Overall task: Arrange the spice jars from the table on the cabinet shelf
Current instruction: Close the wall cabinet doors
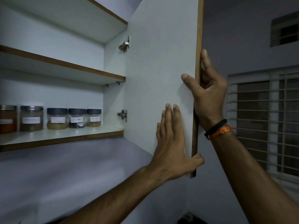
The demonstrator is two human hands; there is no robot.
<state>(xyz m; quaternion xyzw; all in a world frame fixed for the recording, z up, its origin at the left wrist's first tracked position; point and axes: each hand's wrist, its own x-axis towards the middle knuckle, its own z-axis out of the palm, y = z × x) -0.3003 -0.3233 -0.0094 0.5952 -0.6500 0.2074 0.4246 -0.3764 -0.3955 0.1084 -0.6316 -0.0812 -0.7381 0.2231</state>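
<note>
The left hand [174, 143] is pressing flat and the right hand [208, 96] is gripping the cabinet door [161, 70]; five spice jars [57, 118] are standing left of both.

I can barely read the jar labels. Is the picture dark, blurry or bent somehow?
Head view: the light is dim and bluish; the spice jars look soft, so their labels are unreadable; the wide lens bows the cabinet door and shelf edges; the left hand and right hand are sharper.
</note>
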